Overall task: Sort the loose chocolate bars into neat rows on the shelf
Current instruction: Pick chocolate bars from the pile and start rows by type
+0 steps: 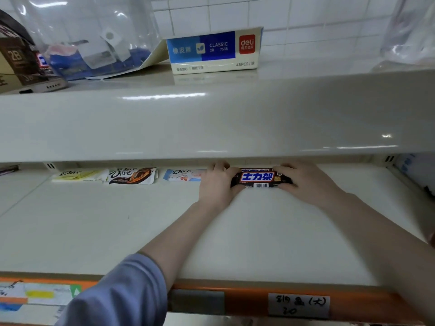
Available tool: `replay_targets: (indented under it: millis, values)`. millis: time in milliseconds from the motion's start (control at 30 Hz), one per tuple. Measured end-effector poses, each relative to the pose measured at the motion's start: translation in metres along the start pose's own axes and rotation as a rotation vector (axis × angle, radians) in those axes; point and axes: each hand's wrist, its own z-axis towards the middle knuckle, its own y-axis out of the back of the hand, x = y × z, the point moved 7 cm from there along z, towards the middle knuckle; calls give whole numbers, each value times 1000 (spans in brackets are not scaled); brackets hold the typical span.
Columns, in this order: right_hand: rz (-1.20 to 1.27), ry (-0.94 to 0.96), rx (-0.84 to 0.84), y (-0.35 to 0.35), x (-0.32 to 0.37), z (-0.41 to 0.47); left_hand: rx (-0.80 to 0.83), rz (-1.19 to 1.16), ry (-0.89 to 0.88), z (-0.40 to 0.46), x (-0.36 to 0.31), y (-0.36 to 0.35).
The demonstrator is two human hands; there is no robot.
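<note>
A dark Snickers bar [259,178] lies at the back of the cream shelf [117,227], with a second like bar partly seen behind it. My left hand [216,184] grips its left end and my right hand [303,180] grips its right end. To the left, along the back, three Dove bars lie in a row: a yellow one [78,175], a dark one [131,176] and a light blue one [184,175], whose right end is hidden by my left hand.
The upper shelf [211,118] overhangs and hides the back of the lower shelf. On it stand a blue Deli eraser box [213,50], clear plastic bags [89,36] and brown boxes [16,60]. An orange price rail [247,300] with a handwritten label runs along the front edge.
</note>
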Motion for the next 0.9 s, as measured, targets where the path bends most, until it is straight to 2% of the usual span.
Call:
replay_targets:
  millis: [200, 400, 667, 900]
  values:
    - [-6, -42, -7, 5, 11, -4, 36, 119, 40, -3, -12, 5]
    - [41, -230, -8, 18, 47, -32, 88, 263, 191, -40, -13, 27]
    - [159, -282, -12, 9, 145, -67, 86, 284, 446, -145, 41, 77]
    - [190, -213, 3, 1, 287, -43, 32, 228, 547, -233, 137, 142]
